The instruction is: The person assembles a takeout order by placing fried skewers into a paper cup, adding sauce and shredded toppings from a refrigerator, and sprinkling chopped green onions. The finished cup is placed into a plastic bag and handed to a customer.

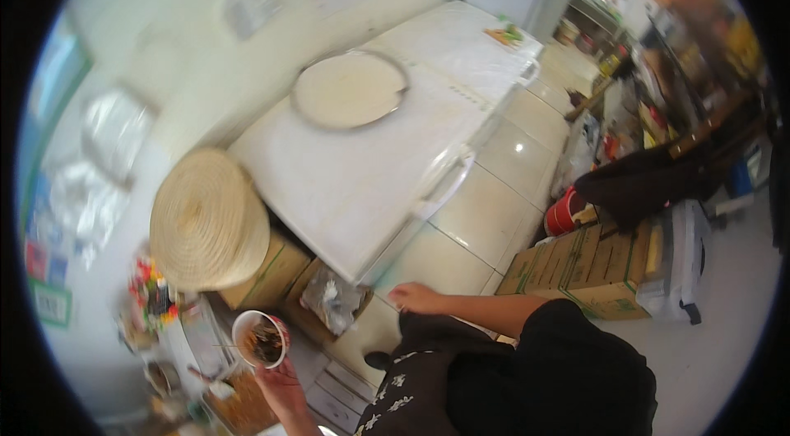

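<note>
My left hand [279, 382] is at the lower left, closed around a paper cup [285, 332] with a white rim. Dark brown food [265, 342] lies inside the cup, and a thin stick pokes out over its left side. My right hand [412, 298] hangs by my dark, flower-patterned apron [401, 396]; nothing can be seen in it, and its fingers are blurred. Ahead stands a white chest freezer [345, 189] with a round, pale, flat tray or lid [350, 89] on top.
A woven straw basket or lid [207, 220] sits on a cardboard box [271, 275] at the left. Cardboard cartons [574, 269], a red bucket [561, 214] and bags line the right of the tiled floor [494, 189]. A cluttered worktop [244, 402] is at lower left.
</note>
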Demonstrator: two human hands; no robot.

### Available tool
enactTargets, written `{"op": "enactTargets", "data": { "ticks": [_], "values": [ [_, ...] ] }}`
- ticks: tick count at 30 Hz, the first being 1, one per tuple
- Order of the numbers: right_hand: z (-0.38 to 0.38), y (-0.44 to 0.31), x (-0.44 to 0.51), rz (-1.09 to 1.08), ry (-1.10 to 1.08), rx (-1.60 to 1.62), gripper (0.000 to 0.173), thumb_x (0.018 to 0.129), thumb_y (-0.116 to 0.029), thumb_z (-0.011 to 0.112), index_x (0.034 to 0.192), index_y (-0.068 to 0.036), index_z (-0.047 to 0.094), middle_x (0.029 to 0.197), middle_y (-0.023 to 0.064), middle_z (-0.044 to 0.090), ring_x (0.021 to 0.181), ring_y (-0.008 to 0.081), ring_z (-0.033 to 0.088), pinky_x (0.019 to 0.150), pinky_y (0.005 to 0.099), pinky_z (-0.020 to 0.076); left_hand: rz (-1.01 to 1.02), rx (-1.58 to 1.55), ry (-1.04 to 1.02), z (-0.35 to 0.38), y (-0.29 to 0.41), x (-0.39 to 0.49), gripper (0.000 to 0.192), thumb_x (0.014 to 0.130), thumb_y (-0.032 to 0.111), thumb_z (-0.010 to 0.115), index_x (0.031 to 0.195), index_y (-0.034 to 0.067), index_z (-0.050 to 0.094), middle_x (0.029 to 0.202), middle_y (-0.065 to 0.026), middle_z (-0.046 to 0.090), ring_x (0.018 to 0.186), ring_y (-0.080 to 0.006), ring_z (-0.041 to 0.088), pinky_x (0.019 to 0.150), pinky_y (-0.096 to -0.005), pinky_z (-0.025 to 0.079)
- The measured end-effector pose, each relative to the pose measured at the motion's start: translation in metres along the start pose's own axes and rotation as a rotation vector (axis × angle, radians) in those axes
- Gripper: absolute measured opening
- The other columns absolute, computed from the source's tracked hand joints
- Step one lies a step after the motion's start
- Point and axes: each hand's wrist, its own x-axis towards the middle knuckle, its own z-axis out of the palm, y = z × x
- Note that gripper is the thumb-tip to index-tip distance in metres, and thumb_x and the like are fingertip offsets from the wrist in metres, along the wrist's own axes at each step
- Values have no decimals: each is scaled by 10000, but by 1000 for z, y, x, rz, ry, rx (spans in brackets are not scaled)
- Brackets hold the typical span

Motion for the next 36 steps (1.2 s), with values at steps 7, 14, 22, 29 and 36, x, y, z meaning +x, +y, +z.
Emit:
{"op": "enactTargets", "data": {
  "ticks": [7, 14, 22, 29, 36],
  "values": [
    [-461, 133, -47, 86, 913, 505, 372, 1113, -358, 686, 1288, -35, 745, 994, 106, 783, 792, 174, 718, 700, 340, 591, -239, 123, -232, 305, -233, 64, 510, 1109, 332, 683, 1518, 35, 618, 1455, -124, 745, 1293, -265, 740, 1061, -388, 655],
    [-831, 130, -108, 30, 1299, 795, 370, 1098, -347, 666, 1286, -34, 724, 970, 93, 762, 704, 167, 688, 623, 334, 566, -466, 145, -371, 614, -485, 98, 518, 1081, 329, 733, 1479, 12, 637, 1435, -117, 749, 1259, -265, 752, 1068, -353, 663],
    [-1204, 8, 27, -32, 1037, 751, 555, 1132, -445, 601, 1525, -53, 571, 1250, 143, 728, 898, 220, 752, 787, 375, 653, -487, 242, -541, 893, -708, 205, 510, 1061, 291, 749, 1466, 7, 628, 1457, -131, 733, 1305, -271, 733, 1135, -390, 639],
    [-1494, -30, 223, 19, 727, 963, 891, 1116, -613, 598, 1757, -84, 275, 1576, 225, 520, 1262, 434, 674, 1037, 532, 613, -447, 217, -537, 1086, -901, 318, 675, 1048, 238, 733, 1616, -31, 489, 1637, -192, 601, 1497, -334, 615, 1273, -485, 535],
    [-1626, -62, 320, 123, 371, 986, 952, 1048, -657, 680, 1770, -187, 275, 1629, 211, 385, 1268, 507, 639, 1097, 599, 573, -341, 186, -406, 1247, -1021, 325, 688, 1041, 229, 747, 1613, -43, 475, 1622, -200, 607, 1474, -337, 633, 1235, -471, 566]
  ]
}}
